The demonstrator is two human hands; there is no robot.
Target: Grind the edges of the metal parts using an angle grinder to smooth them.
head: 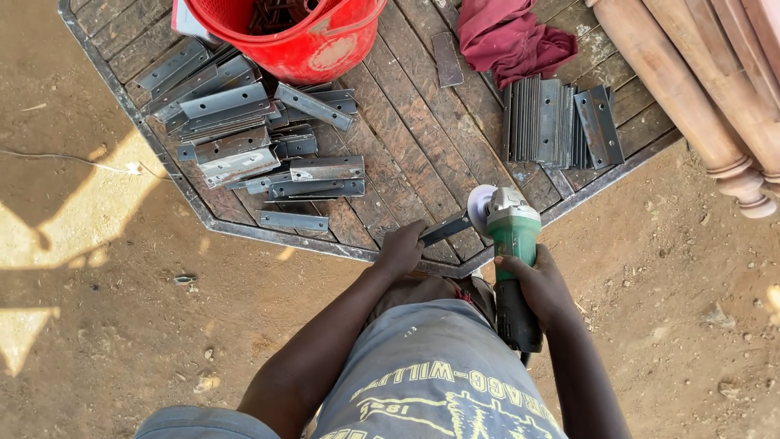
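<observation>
My left hand (400,248) grips one end of a flat dark metal bracket (447,229) at the near edge of a wooden table (422,138). The bracket's far end touches the disc of a green angle grinder (510,232). My right hand (540,284) is wrapped around the grinder's dark body, with the disc facing left toward the bracket. A loose heap of grey angle brackets (244,138) lies on the table to the left. A neat upright row of brackets (552,122) stands to the right.
A red plastic bucket (301,36) with dark metal bits sits at the table's far side. A maroon cloth (512,36) lies beside it. Turned wooden posts (699,89) lean at the right. Sandy ground (106,268) surrounds the table.
</observation>
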